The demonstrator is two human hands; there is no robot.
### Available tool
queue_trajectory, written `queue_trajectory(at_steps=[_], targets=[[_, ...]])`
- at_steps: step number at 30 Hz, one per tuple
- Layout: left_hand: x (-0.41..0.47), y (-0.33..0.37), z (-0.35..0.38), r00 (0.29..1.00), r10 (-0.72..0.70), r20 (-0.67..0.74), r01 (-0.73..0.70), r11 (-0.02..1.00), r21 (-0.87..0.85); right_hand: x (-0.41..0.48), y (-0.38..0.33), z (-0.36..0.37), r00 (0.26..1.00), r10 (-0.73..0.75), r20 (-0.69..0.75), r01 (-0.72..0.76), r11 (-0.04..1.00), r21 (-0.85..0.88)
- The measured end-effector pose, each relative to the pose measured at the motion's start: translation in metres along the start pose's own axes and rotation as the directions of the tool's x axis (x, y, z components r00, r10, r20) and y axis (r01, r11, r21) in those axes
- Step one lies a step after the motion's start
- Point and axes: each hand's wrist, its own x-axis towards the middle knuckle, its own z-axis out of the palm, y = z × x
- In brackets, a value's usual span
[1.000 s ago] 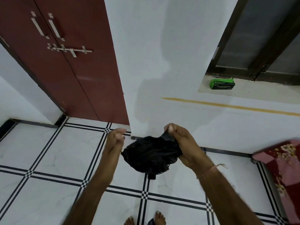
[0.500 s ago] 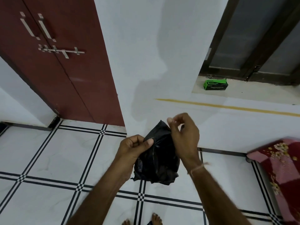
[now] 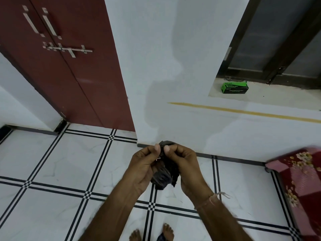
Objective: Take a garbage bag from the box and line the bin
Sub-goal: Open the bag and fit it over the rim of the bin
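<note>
A crumpled black garbage bag (image 3: 165, 176) is bunched between my two hands in front of me, above the tiled floor. My left hand (image 3: 144, 164) pinches its top edge with thumb and fingers. My right hand (image 3: 182, 162) grips the same top edge from the other side, the thumbs almost touching. The rest of the bag hangs down in a small wad between my palms. The green garbage bag box (image 3: 234, 87) lies on a raised ledge at the far right, well away from my hands. No bin is in view.
A dark red double door (image 3: 69, 70) with metal handles stands at the left. A white wall (image 3: 165, 66) faces me. A red floral cushion or mattress (image 3: 300, 185) lies at the right edge. My bare feet (image 3: 152, 233) stand on white tiles with black lines.
My hands have come together at the bag's top edge. The bag, earlier spread wider and hanging loose, is now bunched into a smaller wad between my palms.
</note>
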Motion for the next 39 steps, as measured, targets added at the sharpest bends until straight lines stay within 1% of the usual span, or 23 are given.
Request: queue_trajectory(at_steps=[5,9,11,13,15,17,19,24,25,26,28,30,32,33,35,37,38,39], targets=[[0.000,-0.003,-0.002,1.000,0.028,0.013,-0.026,0.992,-0.127,-0.001,0.000,0.005,0.994,0.100,-0.037,-0.095,0.989,0.115],[0.003,-0.005,-0.009,0.999,0.038,0.002,-0.037,0.980,-0.197,0.001,-0.002,0.005,0.990,0.112,-0.080,-0.103,0.988,0.116],[0.005,-0.007,-0.017,1.000,0.010,-0.008,-0.012,0.969,-0.245,0.005,0.001,0.001,0.980,0.165,-0.113,-0.148,0.977,0.152],[0.009,-0.008,-0.028,0.999,-0.028,-0.042,0.013,0.949,-0.315,0.009,0.002,-0.007,0.963,0.228,-0.147,-0.197,0.960,0.200],[0.011,-0.008,-0.043,0.993,-0.046,-0.105,0.002,0.923,-0.384,0.016,0.004,-0.023,0.944,0.278,-0.178,-0.225,0.937,0.269],[0.013,-0.006,-0.058,0.985,-0.056,-0.163,-0.015,0.914,-0.405,0.023,0.005,-0.039,0.914,0.342,-0.218,-0.260,0.907,0.332],[0.015,-0.008,-0.069,0.982,-0.066,-0.177,-0.013,0.911,-0.413,0.027,0.005,-0.047,0.875,0.415,-0.250,-0.317,0.881,0.352],[0.022,-0.016,-0.073,0.963,-0.155,-0.222,0.031,0.878,-0.478,0.030,0.014,-0.043,0.797,0.570,-0.199,-0.472,0.793,0.384],[0.021,-0.015,-0.074,0.960,-0.161,-0.230,0.033,0.878,-0.477,0.028,0.015,-0.042,0.801,0.572,-0.177,-0.479,0.789,0.384],[0.021,-0.013,-0.077,0.960,-0.157,-0.232,0.036,0.889,-0.456,0.025,0.016,-0.040,0.821,0.554,-0.141,-0.471,0.795,0.382],[0.021,-0.009,-0.084,0.957,-0.147,-0.249,0.043,0.923,-0.382,0.020,0.022,-0.043,0.872,0.486,-0.056,-0.448,0.841,0.304],[0.021,-0.002,-0.086,0.946,-0.139,-0.292,0.047,0.952,-0.301,0.015,0.029,-0.045,0.905,0.418,0.076,-0.424,0.902,0.084],[0.022,0.003,-0.084,0.931,-0.154,-0.331,0.069,0.964,-0.255,0.010,0.033,-0.044,0.903,0.364,0.229,-0.343,0.931,-0.127],[0.023,0.004,-0.083,0.922,-0.162,-0.351,0.080,0.969,-0.236,0.010,0.035,-0.041,0.895,0.361,0.261,-0.319,0.929,-0.188],[0.024,0.004,-0.078,0.919,-0.165,-0.359,0.099,0.976,-0.195,0.012,0.038,-0.035,0.899,0.354,0.258,-0.280,0.918,-0.282],[0.025,0.003,-0.075,0.919,-0.146,-0.365,0.113,0.987,-0.112,0.015,0.041,-0.026,0.904,0.370,0.214,-0.280,0.891,-0.357],[0.025,0.003,-0.075,0.919,-0.141,-0.367,0.120,0.990,-0.079,0.017,0.041,-0.023,0.907,0.377,0.189,-0.297,0.889,-0.348],[0.025,0.004,-0.076,0.917,-0.142,-0.372,0.134,0.990,-0.047,0.019,0.040,-0.022,0.910,0.379,0.166,-0.319,0.898,-0.303]])
